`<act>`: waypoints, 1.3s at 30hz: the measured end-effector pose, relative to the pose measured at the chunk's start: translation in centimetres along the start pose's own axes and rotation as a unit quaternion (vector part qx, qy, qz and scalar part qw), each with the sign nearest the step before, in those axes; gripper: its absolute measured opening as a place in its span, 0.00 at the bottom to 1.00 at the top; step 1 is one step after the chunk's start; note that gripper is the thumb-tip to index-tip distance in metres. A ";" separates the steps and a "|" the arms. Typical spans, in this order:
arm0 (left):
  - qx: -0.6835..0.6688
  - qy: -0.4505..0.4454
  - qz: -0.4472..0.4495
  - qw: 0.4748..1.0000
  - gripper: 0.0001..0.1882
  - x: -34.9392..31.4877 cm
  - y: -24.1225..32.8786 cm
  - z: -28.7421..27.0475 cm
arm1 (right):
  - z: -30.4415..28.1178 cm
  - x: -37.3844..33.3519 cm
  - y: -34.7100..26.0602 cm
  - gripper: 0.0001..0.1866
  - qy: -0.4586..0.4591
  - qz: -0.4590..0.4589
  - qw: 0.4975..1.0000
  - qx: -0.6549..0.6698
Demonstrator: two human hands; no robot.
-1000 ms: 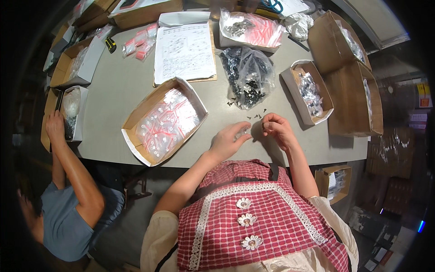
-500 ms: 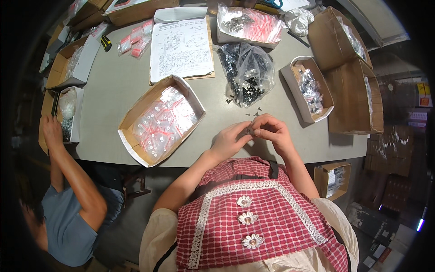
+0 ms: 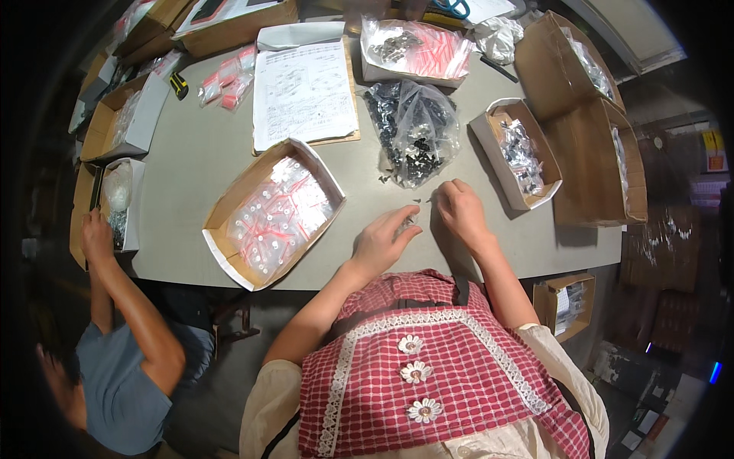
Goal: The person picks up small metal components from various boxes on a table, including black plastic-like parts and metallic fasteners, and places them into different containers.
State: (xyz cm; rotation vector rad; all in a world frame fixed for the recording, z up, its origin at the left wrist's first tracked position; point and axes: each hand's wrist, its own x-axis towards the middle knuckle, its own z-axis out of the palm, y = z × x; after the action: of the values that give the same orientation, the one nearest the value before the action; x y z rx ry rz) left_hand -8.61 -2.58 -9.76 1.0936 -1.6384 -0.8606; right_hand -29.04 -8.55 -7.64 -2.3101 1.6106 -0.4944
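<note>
My left hand [image 3: 382, 240] is curled above the table near its front edge. Thumb and fingers close round a small greyish, partly see-through thing [image 3: 410, 222] whose kind I cannot make out. Farther right, my right hand [image 3: 462, 212] rests on the tabletop with its fingers bunched and pointing down; whatever they pinch is hidden. Beside those fingertips lie a few tiny dark screw-like pieces [image 3: 417, 200]. Just beyond both hands, a clear plastic bag [image 3: 430, 115] lies open, full of small black pieces [image 3: 419, 159].
Left of my hands stands a carton tray [image 3: 216, 253] of small red-edged bags. Another tray [image 3: 482, 126] of bagged parts stands right, beside tall cardboard boxes [image 3: 589, 168]. Papers [image 3: 302, 96] and a box of bags [image 3: 375, 73] lie behind. A co-worker's hand [image 3: 97, 236] reaches into boxes at far left.
My right hand has left my left hand and moved forward and right, down to the tabletop by the loose pieces. The left hand stays nearly in place, still curled.
</note>
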 end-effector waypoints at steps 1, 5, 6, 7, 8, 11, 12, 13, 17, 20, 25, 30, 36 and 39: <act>0.002 0.001 -0.003 1.000 0.18 0.0 0.2 -0.1 | -0.3 -0.1 -0.3 0.07 -0.009 0.035 0.998 0.047; 0.006 0.005 -0.030 1.000 0.18 -0.2 0.1 -0.7 | -3.0 -0.6 -3.7 0.07 -0.019 -0.036 0.974 0.221; 0.000 0.000 -0.043 0.999 0.18 -0.2 0.1 -0.7 | -3.4 -0.7 -4.4 0.07 -0.004 -0.063 0.976 0.209; -0.005 -0.006 -0.056 0.998 0.18 -0.1 0.1 -0.7 | -3.5 -0.8 -5.1 0.07 0.011 -0.090 0.976 0.197; -0.010 -0.005 -0.052 0.999 0.18 0.0 0.1 -0.7 | -3.4 -0.8 -5.6 0.08 0.027 -0.117 0.975 0.185; -0.010 -0.002 -0.037 0.999 0.18 0.2 0.4 -0.5 | -4.2 -1.0 -6.3 0.08 -0.006 -0.036 0.974 0.225; 0.001 -0.005 -0.027 1.000 0.19 0.2 0.5 -0.6 | -4.5 -1.0 -6.7 0.08 -0.027 -0.002 0.972 0.235; 0.013 -0.008 -0.017 1.000 0.19 0.3 0.5 -0.7 | -4.0 -1.2 -6.6 0.08 -0.028 -0.011 0.977 0.212; 0.012 -0.003 0.020 1.000 0.20 0.4 0.4 -0.6 | -2.9 -1.4 -6.5 0.07 -0.021 -0.010 0.976 0.218; -0.013 -0.012 -0.017 1.000 0.20 0.2 0.8 -0.8 | -3.7 -1.5 -6.6 0.06 -0.005 0.004 0.974 0.227; -0.004 -0.028 -0.037 0.999 0.20 0.7 1.7 -1.1 | -4.6 -1.3 -6.2 0.07 -0.028 -0.018 0.974 0.226; 0.074 -0.003 0.062 0.995 0.24 0.2 -0.2 -0.4 | -3.8 -1.3 -6.1 0.08 -0.102 -0.039 0.968 0.224; 0.027 -0.024 0.060 0.998 0.27 0.4 0.4 -0.8 | -2.3 -2.0 -6.6 0.09 -0.041 0.021 0.949 0.313; 0.019 -0.034 -0.012 0.999 0.31 0.3 0.5 -1.1 | -3.7 -1.7 -5.6 0.08 -0.018 0.038 0.945 0.324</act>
State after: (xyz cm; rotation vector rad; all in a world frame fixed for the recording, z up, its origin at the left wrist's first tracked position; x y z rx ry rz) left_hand -7.70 -2.74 -8.92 1.1226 -1.7079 -0.8934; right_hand -26.46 -5.15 -2.14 -1.7450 1.2582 -0.8126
